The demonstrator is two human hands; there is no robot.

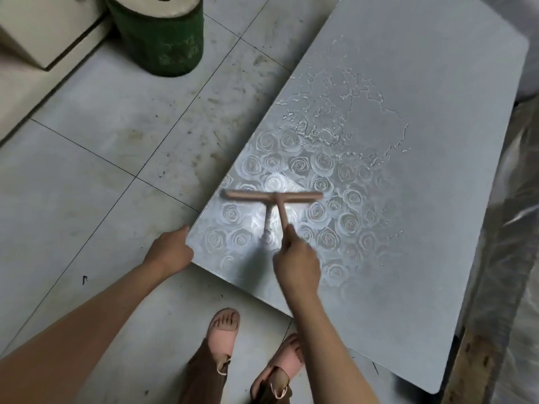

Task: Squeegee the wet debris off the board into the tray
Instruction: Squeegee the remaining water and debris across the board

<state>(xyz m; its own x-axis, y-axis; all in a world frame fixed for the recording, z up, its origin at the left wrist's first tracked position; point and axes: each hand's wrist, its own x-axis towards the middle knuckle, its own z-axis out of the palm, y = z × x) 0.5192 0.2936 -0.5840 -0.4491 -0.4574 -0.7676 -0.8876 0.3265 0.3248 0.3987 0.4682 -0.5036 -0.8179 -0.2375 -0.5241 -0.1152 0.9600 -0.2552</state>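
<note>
A large grey board (423,228) lies flat over the tiled floor, with a rose pattern showing on its near left part. A wet patch (347,118) with raised ragged edges spreads across its middle. My right hand (297,263) grips the handle of a pink T-shaped squeegee (274,196), whose blade lies across the rose pattern near the board's left edge. My left hand (170,252) holds the board's near left corner, fingers curled over the edge. No tray can be made out.
A green bucket (160,39) stands on the floor at the back left, beside a pale box (43,27). The tiles (116,126) are stained. My feet in pink slippers (223,336) are just below the board's near edge. Crinkled plastic sheeting (519,228) borders the right side.
</note>
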